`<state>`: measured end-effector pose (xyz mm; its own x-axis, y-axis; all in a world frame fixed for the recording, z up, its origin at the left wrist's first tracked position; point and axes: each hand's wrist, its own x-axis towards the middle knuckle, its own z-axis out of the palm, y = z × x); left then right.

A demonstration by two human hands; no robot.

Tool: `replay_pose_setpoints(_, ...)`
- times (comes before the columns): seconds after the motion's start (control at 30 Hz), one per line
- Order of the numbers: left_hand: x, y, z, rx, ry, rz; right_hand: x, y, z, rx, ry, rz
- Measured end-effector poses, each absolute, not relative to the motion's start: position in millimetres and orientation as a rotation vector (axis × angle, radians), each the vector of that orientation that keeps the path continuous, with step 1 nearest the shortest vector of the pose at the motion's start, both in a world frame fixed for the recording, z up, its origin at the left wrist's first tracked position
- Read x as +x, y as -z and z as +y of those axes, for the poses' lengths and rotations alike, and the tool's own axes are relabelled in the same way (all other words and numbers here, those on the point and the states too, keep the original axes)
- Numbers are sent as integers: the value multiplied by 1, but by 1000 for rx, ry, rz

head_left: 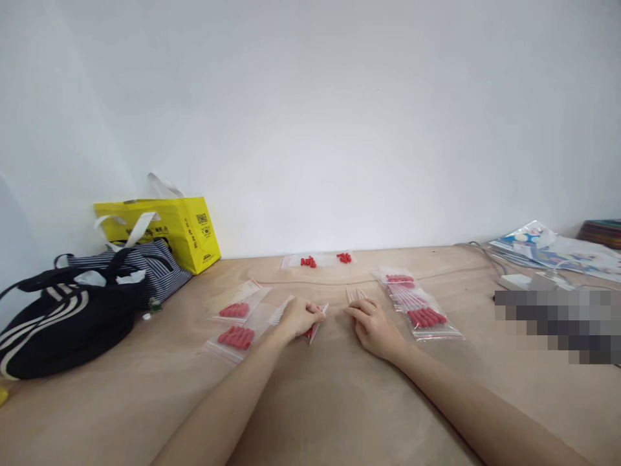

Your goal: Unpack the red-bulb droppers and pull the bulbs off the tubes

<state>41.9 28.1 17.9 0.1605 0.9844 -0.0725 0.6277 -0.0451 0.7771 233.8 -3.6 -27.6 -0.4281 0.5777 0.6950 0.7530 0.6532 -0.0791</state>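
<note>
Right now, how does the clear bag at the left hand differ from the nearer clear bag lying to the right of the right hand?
The left-hand bag is partly covered by the left hand, while the right-side bag has no hand over it. Only a little red shows in the left-hand bag; a whole row of red pieces shows in the right-side bag. Both are clear.

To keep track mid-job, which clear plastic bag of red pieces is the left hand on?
The clear plastic bag under the left hand, which hides part of its red pieces; the other clear bags show theirs uncovered.
</note>
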Motion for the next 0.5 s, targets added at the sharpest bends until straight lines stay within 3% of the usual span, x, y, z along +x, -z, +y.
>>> replay_pose_setpoints(0.5, 44, -21, 24, 1517, -541, 1173, 199, 21, -9, -1153, 268, -2182)
